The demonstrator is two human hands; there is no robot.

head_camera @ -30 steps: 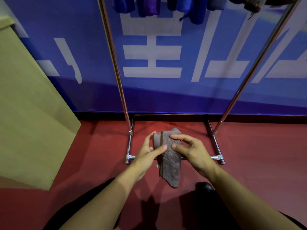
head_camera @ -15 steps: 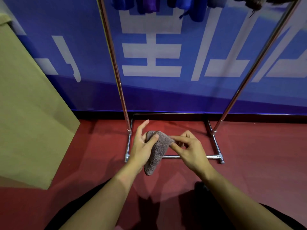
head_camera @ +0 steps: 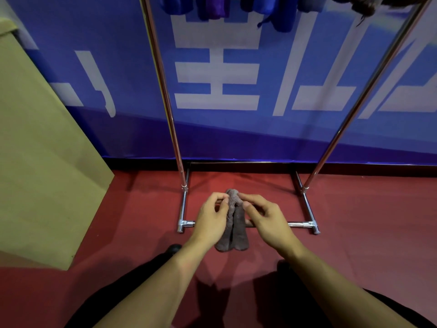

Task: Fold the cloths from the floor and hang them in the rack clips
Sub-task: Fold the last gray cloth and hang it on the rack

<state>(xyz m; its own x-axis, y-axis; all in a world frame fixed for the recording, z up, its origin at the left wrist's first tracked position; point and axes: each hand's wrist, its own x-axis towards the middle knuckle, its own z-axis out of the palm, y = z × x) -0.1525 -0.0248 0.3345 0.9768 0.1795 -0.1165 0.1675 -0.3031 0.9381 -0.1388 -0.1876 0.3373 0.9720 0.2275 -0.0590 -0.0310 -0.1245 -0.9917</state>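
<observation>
A small grey-brown cloth [head_camera: 234, 230] hangs folded in two between my hands, above the red floor. My left hand [head_camera: 212, 218] pinches its top fold from the left. My right hand [head_camera: 267, 218] pinches the same top fold from the right. The two halves hang side by side below my fingers. The chrome rack [head_camera: 173, 138] stands just beyond, with its base bar [head_camera: 300, 224] behind the cloth. Blue and purple cloths [head_camera: 212, 8] and a brown one [head_camera: 364, 5] hang at the rack's top edge; the clips are out of view.
A tan cardboard panel [head_camera: 40, 162] leans at the left. A blue banner wall [head_camera: 236, 79] with white characters is behind the rack. My dark trouser legs and shoes [head_camera: 173, 249] are below my arms on the red floor [head_camera: 366, 221].
The cloth went from one long hanging strip to a doubled fold. My hands came together at its top, and both now pinch the fold.
</observation>
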